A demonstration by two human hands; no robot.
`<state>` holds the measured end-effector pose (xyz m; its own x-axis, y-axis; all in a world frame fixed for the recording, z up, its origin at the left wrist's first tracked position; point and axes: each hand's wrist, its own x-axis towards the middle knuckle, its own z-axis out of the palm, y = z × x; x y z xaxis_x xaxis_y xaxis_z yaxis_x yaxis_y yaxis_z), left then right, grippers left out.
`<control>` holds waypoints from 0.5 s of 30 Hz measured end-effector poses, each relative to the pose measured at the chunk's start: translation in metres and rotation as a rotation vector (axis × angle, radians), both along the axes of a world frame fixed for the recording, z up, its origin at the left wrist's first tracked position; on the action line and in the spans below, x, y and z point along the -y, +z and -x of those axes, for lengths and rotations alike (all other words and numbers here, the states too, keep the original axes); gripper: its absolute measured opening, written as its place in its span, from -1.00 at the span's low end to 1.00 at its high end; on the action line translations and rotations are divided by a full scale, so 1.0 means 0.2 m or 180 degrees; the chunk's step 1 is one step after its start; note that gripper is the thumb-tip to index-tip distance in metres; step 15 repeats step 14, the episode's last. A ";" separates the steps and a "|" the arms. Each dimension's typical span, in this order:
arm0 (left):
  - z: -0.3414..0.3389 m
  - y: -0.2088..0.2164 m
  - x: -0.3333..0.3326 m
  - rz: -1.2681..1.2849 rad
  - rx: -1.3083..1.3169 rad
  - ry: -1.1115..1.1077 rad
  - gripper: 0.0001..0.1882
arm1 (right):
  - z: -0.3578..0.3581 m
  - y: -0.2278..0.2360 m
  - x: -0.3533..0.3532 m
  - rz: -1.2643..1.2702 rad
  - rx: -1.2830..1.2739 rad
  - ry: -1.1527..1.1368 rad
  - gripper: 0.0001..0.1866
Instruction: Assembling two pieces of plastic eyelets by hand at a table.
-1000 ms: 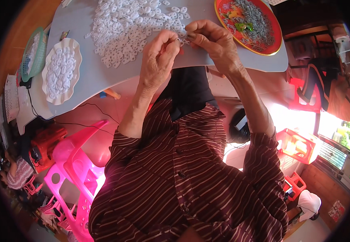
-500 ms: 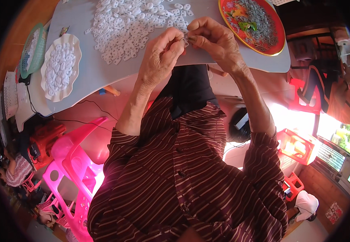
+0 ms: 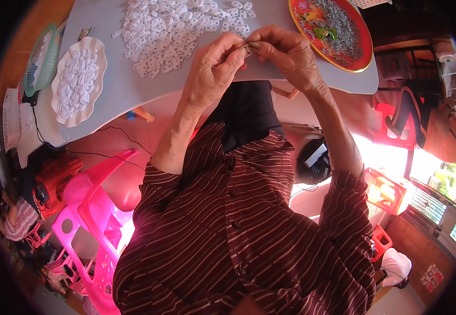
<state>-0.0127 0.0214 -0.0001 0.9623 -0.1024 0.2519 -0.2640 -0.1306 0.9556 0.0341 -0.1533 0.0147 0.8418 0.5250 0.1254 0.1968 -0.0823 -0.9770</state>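
My left hand (image 3: 212, 68) and my right hand (image 3: 286, 59) meet fingertip to fingertip just above the table's near edge. Both are closed in a pinch around a tiny pale piece (image 3: 249, 51), mostly hidden by the fingers. Just beyond and to the left spreads a loose heap of small white plastic pieces (image 3: 159, 39) with holes in them. On the right, a red round tray (image 3: 365, 44) with a gold rim carries many thin grey metal bits (image 3: 338, 26) and a small green item (image 3: 324, 33).
A scalloped white dish (image 3: 101, 68) of white pieces stands at the grey table's (image 3: 117, 100) left, beside a green basket (image 3: 50, 63). A pink plastic chair (image 3: 88, 210) is at lower left, red stools (image 3: 388, 191) at right. Other people sit farther off. A cable (image 3: 102, 156) hangs below the table.
My fingertips have drawn closer together around the tiny piece, covering more of it. My right hand has shifted slightly. The view has moved a little.
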 end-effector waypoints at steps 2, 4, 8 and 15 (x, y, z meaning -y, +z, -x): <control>0.00 -0.01 0.00 0.0091 0.0103 -0.0004 -0.89 | 0.00 0.01 -0.01 0.0120 0.0035 -0.0050 -0.83; 0.01 0.00 0.02 0.0211 0.0094 0.0057 -0.88 | 0.01 0.02 -0.02 0.0238 0.0065 -0.0107 -0.82; 0.00 0.00 0.00 0.0237 0.0045 0.0056 -0.87 | 0.02 0.01 -0.03 0.0216 0.0049 -0.0276 -0.80; -0.01 0.00 -0.01 0.0134 -0.0052 0.0022 -0.86 | 0.00 -0.02 -0.02 0.0119 0.0170 -0.0202 -0.79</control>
